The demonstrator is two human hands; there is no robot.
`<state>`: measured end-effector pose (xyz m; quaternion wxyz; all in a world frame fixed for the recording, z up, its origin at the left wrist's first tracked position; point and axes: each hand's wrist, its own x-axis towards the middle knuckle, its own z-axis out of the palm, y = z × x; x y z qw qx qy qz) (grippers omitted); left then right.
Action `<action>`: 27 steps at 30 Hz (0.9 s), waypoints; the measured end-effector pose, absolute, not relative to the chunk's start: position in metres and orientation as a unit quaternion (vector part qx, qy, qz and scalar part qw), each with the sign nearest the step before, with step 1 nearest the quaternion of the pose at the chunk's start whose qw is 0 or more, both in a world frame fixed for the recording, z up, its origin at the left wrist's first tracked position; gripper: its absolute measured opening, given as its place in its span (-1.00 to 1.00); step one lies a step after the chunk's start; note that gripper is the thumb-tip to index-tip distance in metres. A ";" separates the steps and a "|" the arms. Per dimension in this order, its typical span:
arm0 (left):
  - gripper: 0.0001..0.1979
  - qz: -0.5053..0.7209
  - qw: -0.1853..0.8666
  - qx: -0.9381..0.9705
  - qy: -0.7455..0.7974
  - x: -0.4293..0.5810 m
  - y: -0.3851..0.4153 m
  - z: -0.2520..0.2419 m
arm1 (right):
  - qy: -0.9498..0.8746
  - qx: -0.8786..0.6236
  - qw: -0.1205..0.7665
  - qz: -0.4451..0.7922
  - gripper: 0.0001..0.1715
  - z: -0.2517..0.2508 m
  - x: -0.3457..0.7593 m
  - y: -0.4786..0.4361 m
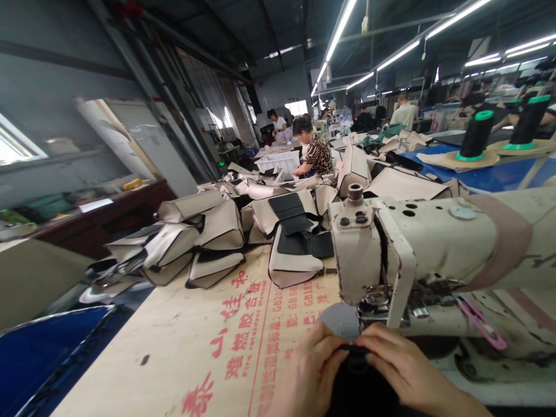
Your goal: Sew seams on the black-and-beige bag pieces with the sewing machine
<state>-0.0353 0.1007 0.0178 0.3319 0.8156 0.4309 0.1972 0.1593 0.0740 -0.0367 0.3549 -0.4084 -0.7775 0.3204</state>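
My left hand (313, 365) and my right hand (393, 359) pinch the top edge of a black piece of material (358, 391) between thumbs and fingers. A small ring or loop shows dark against it, just below the pinched edge; its exact kind is hard to make out. The lower part of the black piece runs out of view at the bottom. Directly beyond my hands stands the cream sewing machine (438, 249), its needle area just above and past my fingertips. A pink clip-like tool (482, 324) rests on the machine, right of my right hand.
Beige bags with black edging (217, 223) lie heaped across the plywood table (191, 341), black flat pieces (291, 217) on top of some. Black thread spools (475, 136) stand at the right. A blue-lined container (56, 347) is at lower left. Farther off, a person (317, 153) bends over work.
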 end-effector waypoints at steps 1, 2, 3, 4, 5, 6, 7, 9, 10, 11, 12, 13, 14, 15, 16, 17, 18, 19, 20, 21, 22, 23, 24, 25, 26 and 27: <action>-0.79 0.197 0.336 0.813 0.433 -0.035 0.101 0.017 | -0.764 -0.409 0.361 0.344 -0.75 -0.036 0.159 0.076; -0.78 0.197 0.341 0.810 0.434 -0.035 0.103 0.018 | -0.750 -0.410 0.368 0.367 -0.76 -0.036 0.158 0.078; -0.79 0.197 0.347 0.807 0.435 -0.034 0.104 0.018 | -0.737 -0.409 0.375 0.386 -0.76 -0.036 0.158 0.080; -0.79 0.197 0.353 0.804 0.436 -0.034 0.105 0.018 | -0.727 -0.406 0.382 0.400 -0.75 -0.037 0.156 0.081; -0.80 0.198 0.360 0.800 0.437 -0.033 0.106 0.018 | -0.721 -0.403 0.390 0.407 -0.75 -0.039 0.155 0.082; -0.80 0.200 0.365 0.795 0.442 -0.033 0.107 0.018 | -0.716 -0.404 0.397 0.407 -0.74 -0.041 0.153 0.083; -0.80 0.204 0.367 0.787 0.452 -0.032 0.107 0.017 | -0.713 -0.408 0.404 0.402 -0.73 -0.043 0.151 0.083; -0.79 0.213 0.370 0.767 0.478 -0.034 0.105 0.016 | -0.701 -0.432 0.420 0.382 -0.70 -0.048 0.146 0.081; -0.77 0.217 0.374 0.759 0.487 -0.037 0.103 0.015 | -0.693 -0.447 0.427 0.371 -0.69 -0.050 0.144 0.079; -0.77 0.221 0.382 0.752 0.491 -0.041 0.100 0.013 | -0.687 -0.460 0.432 0.360 -0.68 -0.052 0.142 0.077; -0.79 0.223 0.396 0.745 0.489 -0.045 0.096 0.011 | -0.685 -0.467 0.437 0.351 -0.68 -0.053 0.140 0.075; -0.78 0.223 0.414 0.737 0.485 -0.051 0.091 0.009 | -0.684 -0.470 0.440 0.342 -0.69 -0.054 0.139 0.073; -0.74 0.221 0.434 0.727 0.484 -0.056 0.087 0.006 | -0.686 -0.471 0.444 0.332 -0.69 -0.054 0.138 0.072; -0.69 0.218 0.455 0.714 0.485 -0.060 0.083 0.003 | -0.689 -0.471 0.446 0.323 -0.70 -0.053 0.137 0.071; -0.65 0.216 0.476 0.698 0.489 -0.064 0.079 -0.001 | -0.691 -0.472 0.448 0.315 -0.70 -0.051 0.137 0.070; -0.64 0.219 0.489 0.683 0.497 -0.065 0.077 -0.004 | -0.694 -0.474 0.446 0.309 -0.69 -0.048 0.137 0.070; -0.62 0.228 0.489 0.672 0.507 -0.065 0.076 -0.007 | -0.697 -0.477 0.440 0.305 -0.69 -0.044 0.137 0.070; -0.60 0.244 0.475 0.665 0.522 -0.063 0.077 -0.009 | -0.702 -0.479 0.431 0.304 -0.69 -0.040 0.137 0.069; -0.57 0.260 0.447 0.666 0.538 -0.060 0.080 -0.010 | -0.708 -0.478 0.422 0.305 -0.69 -0.036 0.136 0.069; -0.56 0.272 0.409 0.673 0.553 -0.056 0.084 -0.008 | -0.713 -0.473 0.417 0.308 -0.68 -0.034 0.134 0.067; -0.56 0.274 0.364 0.690 0.562 -0.052 0.090 -0.004 | -0.714 -0.468 0.418 0.310 -0.67 -0.033 0.132 0.066; -0.57 0.263 0.321 0.716 0.562 -0.048 0.098 0.001 | -0.708 -0.468 0.427 0.311 -0.66 -0.035 0.129 0.064; -0.58 0.236 0.282 0.749 0.551 -0.044 0.107 0.008 | -0.693 -0.480 0.442 0.306 -0.64 -0.039 0.125 0.063; -0.58 0.199 0.250 0.783 0.533 -0.040 0.117 0.015 | -0.671 -0.501 0.458 0.298 -0.61 -0.045 0.121 0.061; -0.60 0.161 0.224 0.814 0.511 -0.035 0.128 0.022 | -0.650 -0.525 0.469 0.287 -0.58 -0.052 0.117 0.060; -0.61 0.123 0.207 0.837 0.491 -0.031 0.140 0.028 | -0.635 -0.546 0.471 0.277 -0.55 -0.059 0.114 0.060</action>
